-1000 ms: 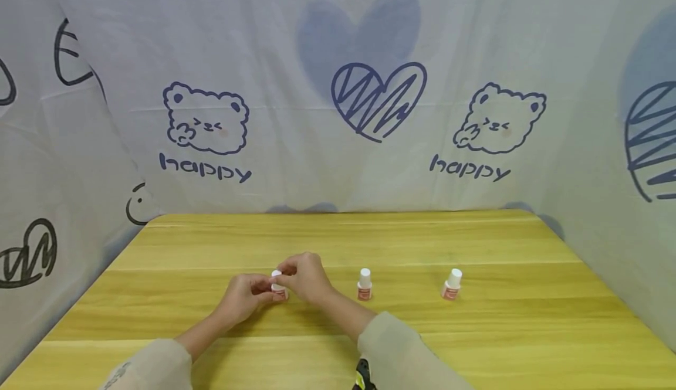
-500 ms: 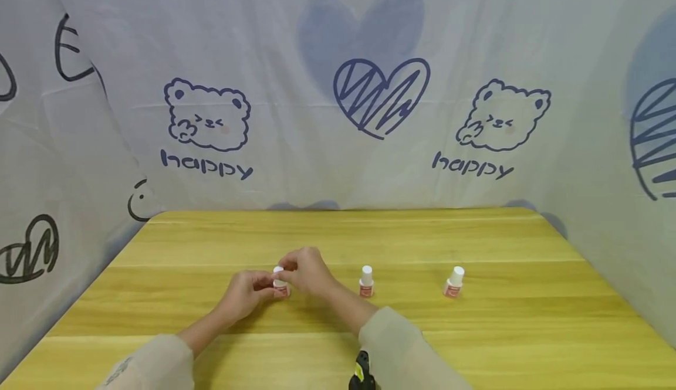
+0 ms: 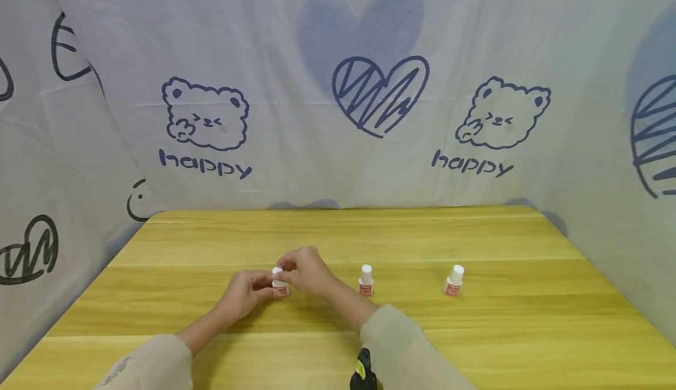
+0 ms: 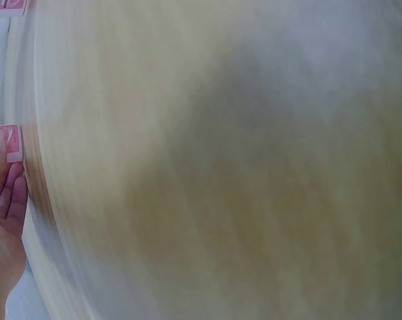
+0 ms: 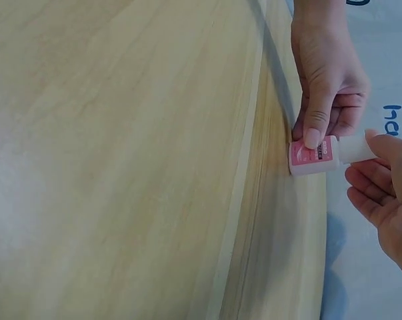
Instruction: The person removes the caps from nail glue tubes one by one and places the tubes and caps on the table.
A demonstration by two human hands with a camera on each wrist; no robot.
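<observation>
A small white bottle with a pink label (image 5: 314, 155) stands upright on the table, left of the middle in the head view. My left hand (image 3: 244, 294) grips its body low down, thumb across the label in the right wrist view. At the top, my right hand (image 3: 308, 273) pinches the white cap (image 5: 356, 149) between thumb and fingers. The cap sits on the bottle's neck. In the left wrist view, only the labelled lower part shows beside the left thumb; the right hand is out of that view.
Two like bottles stand upright to the right, a middle bottle (image 3: 366, 280) and a far right bottle (image 3: 453, 281). The wooden table (image 3: 338, 355) meets a patterned cloth backdrop (image 3: 296, 161) behind. A black and yellow object (image 3: 363, 371) is at the right sleeve.
The view has shifted slightly. Both hands stay on the same bottle, the right at its cap; the other two bottles have not moved.
</observation>
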